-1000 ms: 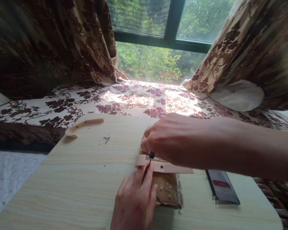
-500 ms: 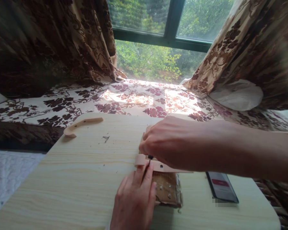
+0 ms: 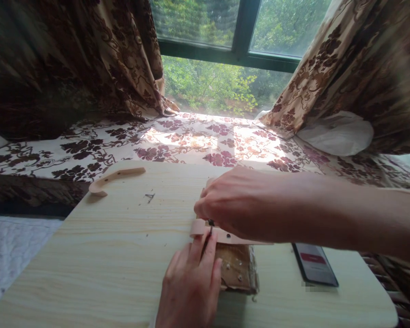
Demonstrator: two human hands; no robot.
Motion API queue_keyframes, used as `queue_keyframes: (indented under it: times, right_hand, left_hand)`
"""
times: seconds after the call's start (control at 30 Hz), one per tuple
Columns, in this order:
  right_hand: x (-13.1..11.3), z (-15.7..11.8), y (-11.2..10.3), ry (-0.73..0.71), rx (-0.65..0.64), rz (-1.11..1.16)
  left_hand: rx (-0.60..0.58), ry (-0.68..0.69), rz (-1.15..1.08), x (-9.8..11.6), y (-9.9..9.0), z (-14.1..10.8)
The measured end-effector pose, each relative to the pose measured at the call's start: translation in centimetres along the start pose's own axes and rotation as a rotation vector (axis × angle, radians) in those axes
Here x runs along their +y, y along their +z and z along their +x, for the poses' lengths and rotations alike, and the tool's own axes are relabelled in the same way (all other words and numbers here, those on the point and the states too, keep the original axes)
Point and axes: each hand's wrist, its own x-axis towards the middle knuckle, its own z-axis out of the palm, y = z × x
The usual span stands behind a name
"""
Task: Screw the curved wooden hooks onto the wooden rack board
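Note:
A pale wooden hook piece (image 3: 241,238) with a curled left end lies across a worn brown block (image 3: 237,269). My left hand (image 3: 191,284) reaches up from below, its fingers spread and pressing on the piece near the curl. Above it, my right hand (image 3: 222,198) is closed round a tool whose handle is mostly hidden. The tool's dark shaft (image 3: 211,226) points down between my left fingertips onto the wood. A dark hole shows in the piece to the right of the shaft. Small bright bits dot the block.
The light wooden table (image 3: 105,255) bears another curved wooden hook (image 3: 123,173) at the back left, a few small screws (image 3: 150,197) near it, and a phone (image 3: 315,264) at the right. Behind stands a flower-patterned sill (image 3: 187,136) with a white plastic bag (image 3: 338,134).
The whole view has shifted slightly. My right hand has moved a little left over the tool, while my left hand stays on the wooden piece.

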Motion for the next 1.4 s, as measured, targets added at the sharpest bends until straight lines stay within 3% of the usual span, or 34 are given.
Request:
queue_keyframes:
  times: [0.2, 0.43, 0.6, 0.7, 0.87, 0.97, 1.13, 1.3, 1.4]
  right_hand:
    - [0.7, -0.2, 1.0, 0.008, 0.107, -0.027]
    - [0.0, -0.2, -0.6, 0.058, -0.02, 0.017]
    - [0.3, -0.5, 0.9, 0.074, 0.125, 0.03]
    - [0.7, -1.1, 1.0, 0.093, 0.148, 0.025]
    - [0.9, -1.6, 1.0, 0.053, 0.119, 0.104]
    - [1.0, -1.3, 2.3, 0.093, 0.169, 0.109]
    - [1.6, -0.9, 4.2, 0.237, 0.335, 0.016]
    - [1.9, -1.1, 4.0, 0.163, 0.332, 0.082]
    - [1.7, -0.9, 4.5, 0.199, 0.329, 0.105]
  left_hand:
    - [0.022, 0.02, 0.04, -0.4, 0.2, -0.1]
    - [0.064, 0.072, 0.086, -0.7, 0.4, -0.1]
    - [0.063, 0.109, 0.136, -1.1, 1.0, -0.5]
    - [0.086, 0.159, 0.139, -1.7, 1.2, -0.7]
    - [-0.004, 0.21, 0.096, -2.6, 1.6, -1.6]
    - [-0.041, 0.198, 0.096, -2.5, 2.2, -1.9]
    - [0.001, 0.114, 0.093, -1.4, 2.8, -0.9]
    - [0.002, 0.077, 0.058, -1.2, 2.6, 0.0]
    - [-0.015, 0.062, 0.046, -1.3, 2.5, 0.0]
